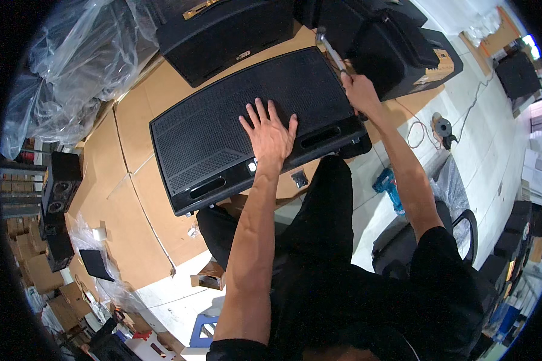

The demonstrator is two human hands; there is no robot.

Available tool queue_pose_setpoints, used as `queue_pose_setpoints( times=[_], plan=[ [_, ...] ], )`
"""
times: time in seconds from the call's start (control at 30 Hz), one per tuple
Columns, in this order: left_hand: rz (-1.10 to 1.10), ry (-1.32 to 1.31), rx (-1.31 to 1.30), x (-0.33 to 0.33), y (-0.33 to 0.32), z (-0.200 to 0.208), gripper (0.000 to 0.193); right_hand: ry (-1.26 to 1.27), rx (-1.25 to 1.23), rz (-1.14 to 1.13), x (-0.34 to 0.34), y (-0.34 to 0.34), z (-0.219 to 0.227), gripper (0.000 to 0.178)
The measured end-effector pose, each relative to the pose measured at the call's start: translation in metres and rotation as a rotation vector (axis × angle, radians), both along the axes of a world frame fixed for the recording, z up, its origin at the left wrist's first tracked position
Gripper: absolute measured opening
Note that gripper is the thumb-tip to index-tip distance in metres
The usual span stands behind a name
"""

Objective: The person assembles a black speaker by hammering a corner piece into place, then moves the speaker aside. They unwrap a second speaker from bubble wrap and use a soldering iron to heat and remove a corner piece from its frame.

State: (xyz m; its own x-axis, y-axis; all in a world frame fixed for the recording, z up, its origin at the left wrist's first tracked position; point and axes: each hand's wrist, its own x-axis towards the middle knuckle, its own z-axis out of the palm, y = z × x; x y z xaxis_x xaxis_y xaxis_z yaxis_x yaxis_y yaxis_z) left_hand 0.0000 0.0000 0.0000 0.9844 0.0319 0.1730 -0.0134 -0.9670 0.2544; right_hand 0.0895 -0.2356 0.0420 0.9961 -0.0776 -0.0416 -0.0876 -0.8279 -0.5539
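A black speaker cabinet [205, 135] with a perforated front grille lies face up before me, tilted across the cardboard. My left hand [270, 137] rests flat on the grille, fingers spread. At the cabinet's right end, my right hand [361, 95] is closed around the handle of a hammer [329, 50]. Its metal head points away from me, above the far right corner. An oblong slot [320, 138] shows at the near right edge of the cabinet, and a matching slot [207, 188] at the near left.
Other black speaker cabinets [226, 37] stand beyond, with more [391, 48] at the far right. Cardboard sheets [102, 180] cover the floor on the left. Clear plastic wrap [90, 57] is heaped at far left. A blue power drill [389, 189] and a black chair [397, 243] are at right.
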Motion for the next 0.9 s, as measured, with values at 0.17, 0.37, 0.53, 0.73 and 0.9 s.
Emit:
queue_pose_setpoints(
  times=[0.17,0.37,0.53,0.73,0.9],
  plan=[
    [-0.017,-0.074,-0.012,0.016,0.003,0.008,0.071,-0.498,-0.05,-0.021,-0.001,0.013,0.007,0.046],
    [-0.01,-0.05,-0.037,0.015,0.002,0.003,0.071,-0.059,0.065,-0.05,-0.003,0.019,0.025,0.05],
    [-0.025,-0.033,-0.045,0.008,-0.004,0.004,0.07,-0.124,-0.136,-0.03,-0.007,0.001,-0.012,0.051],
    [-0.016,-0.045,-0.039,0.008,0.002,0.005,0.07,-0.23,-0.011,-0.027,-0.005,0.01,0.002,0.052],
    [-0.028,-0.049,-0.023,0.008,-0.003,0.003,0.071,-0.189,-0.071,0.012,-0.003,-0.005,-0.024,0.054]
  ],
)
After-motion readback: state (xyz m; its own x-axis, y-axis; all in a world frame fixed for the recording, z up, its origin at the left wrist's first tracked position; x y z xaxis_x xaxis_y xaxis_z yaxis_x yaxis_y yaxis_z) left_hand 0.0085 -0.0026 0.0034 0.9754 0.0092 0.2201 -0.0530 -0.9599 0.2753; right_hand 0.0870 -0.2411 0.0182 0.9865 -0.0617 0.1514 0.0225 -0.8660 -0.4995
